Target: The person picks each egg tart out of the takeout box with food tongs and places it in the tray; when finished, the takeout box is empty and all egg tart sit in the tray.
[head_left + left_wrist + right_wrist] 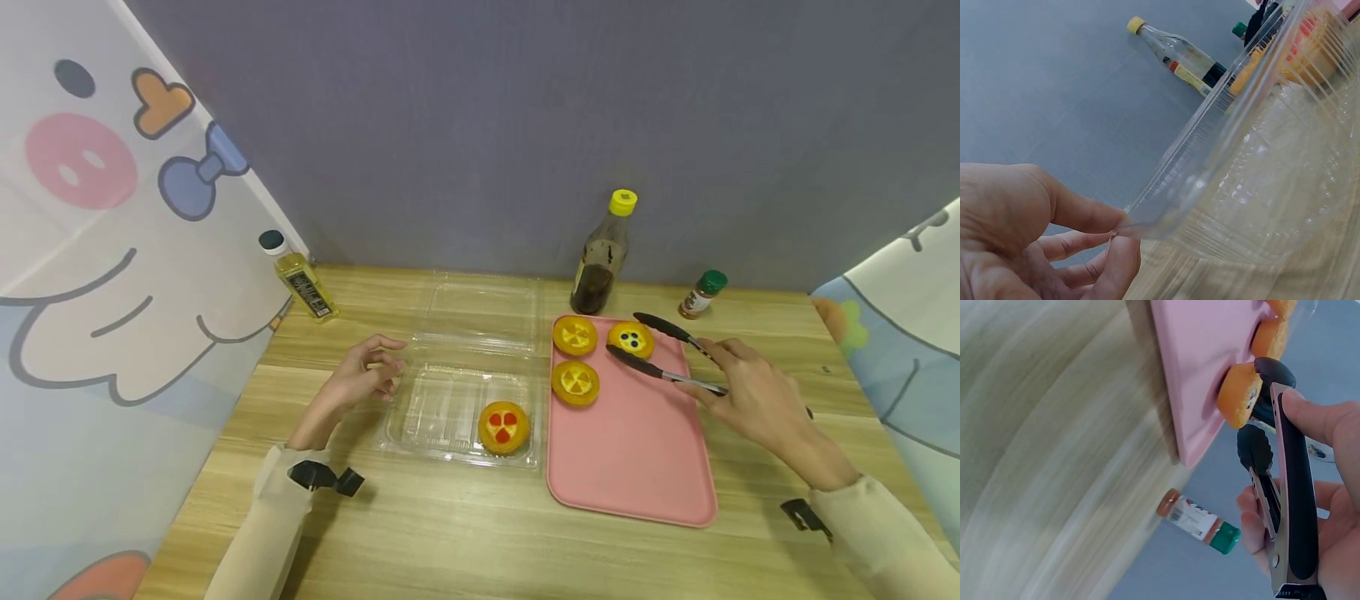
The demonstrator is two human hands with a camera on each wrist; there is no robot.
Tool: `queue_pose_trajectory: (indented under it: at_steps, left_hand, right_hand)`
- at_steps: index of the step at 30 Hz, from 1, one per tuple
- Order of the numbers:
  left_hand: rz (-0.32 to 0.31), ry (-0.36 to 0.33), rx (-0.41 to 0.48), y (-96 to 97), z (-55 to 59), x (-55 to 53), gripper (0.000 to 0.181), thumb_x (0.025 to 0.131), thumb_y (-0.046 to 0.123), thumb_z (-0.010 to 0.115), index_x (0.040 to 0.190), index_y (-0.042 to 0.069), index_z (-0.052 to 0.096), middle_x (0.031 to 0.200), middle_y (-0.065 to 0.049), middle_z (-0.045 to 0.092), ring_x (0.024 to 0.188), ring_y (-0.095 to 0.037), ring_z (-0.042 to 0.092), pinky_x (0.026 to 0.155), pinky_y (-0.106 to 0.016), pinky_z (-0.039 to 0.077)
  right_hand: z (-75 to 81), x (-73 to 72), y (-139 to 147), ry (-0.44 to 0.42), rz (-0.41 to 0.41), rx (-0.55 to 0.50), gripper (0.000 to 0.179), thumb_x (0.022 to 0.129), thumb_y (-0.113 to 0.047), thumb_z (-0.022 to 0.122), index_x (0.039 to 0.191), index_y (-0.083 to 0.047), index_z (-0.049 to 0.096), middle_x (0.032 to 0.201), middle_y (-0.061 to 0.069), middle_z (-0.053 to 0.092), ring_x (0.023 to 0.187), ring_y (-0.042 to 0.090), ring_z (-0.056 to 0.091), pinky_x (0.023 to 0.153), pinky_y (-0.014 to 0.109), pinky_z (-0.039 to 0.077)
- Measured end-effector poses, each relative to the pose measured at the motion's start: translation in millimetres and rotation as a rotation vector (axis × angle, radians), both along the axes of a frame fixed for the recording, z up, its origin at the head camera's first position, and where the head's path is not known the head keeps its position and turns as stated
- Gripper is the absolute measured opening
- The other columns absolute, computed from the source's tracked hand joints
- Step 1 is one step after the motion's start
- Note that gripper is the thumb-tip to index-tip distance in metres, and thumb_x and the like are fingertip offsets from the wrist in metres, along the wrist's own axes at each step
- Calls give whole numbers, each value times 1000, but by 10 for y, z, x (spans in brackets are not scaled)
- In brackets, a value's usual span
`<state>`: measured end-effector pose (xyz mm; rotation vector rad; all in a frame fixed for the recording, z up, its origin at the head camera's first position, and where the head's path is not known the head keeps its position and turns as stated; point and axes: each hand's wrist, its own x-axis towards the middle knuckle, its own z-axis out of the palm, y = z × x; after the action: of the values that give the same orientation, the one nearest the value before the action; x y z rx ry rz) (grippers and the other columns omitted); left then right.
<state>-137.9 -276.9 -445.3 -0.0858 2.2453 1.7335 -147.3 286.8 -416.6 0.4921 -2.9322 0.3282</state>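
Observation:
At the near-left edge of a clear hinged plastic container (435,408), my left hand (366,371) pinches the rim between thumb and fingers, as the left wrist view shows. Inside the container's right side sits a tart with red pieces (502,427); the lid lies folded back. My right hand (757,396) holds black-tipped metal tongs (678,378) with their arms spread. The tong tips hang on either side of a tart with blue dots (631,339), on a pink tray (630,467). Whether they touch it, I cannot tell. Two yellow-topped tarts (575,383) sit along the tray's left edge.
Behind the tray stands a dark sauce bottle (596,275) with a yellow cap. A small green-capped spice jar (702,294) is at the back right, an oil bottle (303,279) at the back left. A grey panel (465,150) rises behind the wooden table (450,533).

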Motion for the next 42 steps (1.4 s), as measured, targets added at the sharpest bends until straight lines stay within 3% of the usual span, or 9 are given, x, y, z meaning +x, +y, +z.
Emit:
queue_pose_trajectory:
  at_steps: [6, 12, 18, 23, 27, 32, 36, 42]
  left_hand:
    - [-6, 3, -1, -5, 11, -2, 45, 102, 2, 62, 145, 0, 48, 100, -7, 60, 64, -13, 61, 58, -26, 59]
    - [-6, -10, 4, -7, 11, -1, 46, 102, 2, 61, 146, 0, 48, 100, -7, 59, 62, -13, 60, 58, -26, 59]
    - [2, -8, 11, 0, 24, 9, 45, 102, 2, 60, 146, -1, 48, 100, -7, 60, 61, -12, 59, 58, -26, 58]
    - [9, -9, 18, 9, 6, 2, 44, 102, 1, 61, 144, -1, 49, 97, -5, 60, 61, -12, 59, 57, -25, 58]
    - [10, -7, 19, 15, -4, 1, 45, 101, -1, 61, 144, -2, 49, 97, -5, 59, 62, -13, 59, 57, -26, 58]
    - [8, -9, 17, -4, -21, 19, 45, 102, 0, 60, 145, -1, 48, 100, -8, 59, 62, -13, 59, 58, -26, 58]
    - [8, -6, 12, -9, -23, 21, 45, 102, 1, 61, 145, -1, 48, 101, -10, 59, 63, -13, 59, 58, -26, 59]
    - [11, -3, 10, -6, -17, -2, 44, 102, 2, 61, 144, 0, 49, 102, -13, 59, 64, -14, 59, 58, -26, 59]
  right_hand:
    - [109, 80, -69, 32, 19, -10, 81, 83, -45, 86, 147, -6, 56, 129, 25, 62, 66, 26, 62, 38, 28, 32]
    - [313, 177, -278, 76, 66, -22, 83, 79, -45, 90, 145, -8, 58, 130, 23, 64, 92, 42, 71, 38, 34, 40]
    - [433, 212, -499, 115, 132, -13, 81, 77, -46, 91, 144, -11, 61, 128, 19, 66, 90, 35, 71, 40, 32, 43]
    - [479, 206, -647, 123, 226, -13, 76, 75, -41, 93, 139, -8, 64, 128, 15, 65, 84, 30, 70, 42, 31, 44]
    - [531, 172, -777, 88, 308, -11, 71, 77, -37, 93, 136, -7, 66, 132, 17, 66, 91, 33, 73, 47, 32, 49]
    - [575, 106, -954, 45, 381, 18, 75, 78, -43, 91, 141, -12, 64, 133, 14, 68, 105, 31, 72, 54, 39, 57]
    - [605, 49, -1069, 30, 456, 24, 76, 79, -45, 90, 143, -14, 63, 136, 11, 67, 117, 31, 68, 71, 49, 62]
    - [633, -18, -1207, 6, 561, 37, 73, 79, -47, 89, 140, -14, 66, 138, 7, 68, 125, 30, 66, 88, 54, 61]
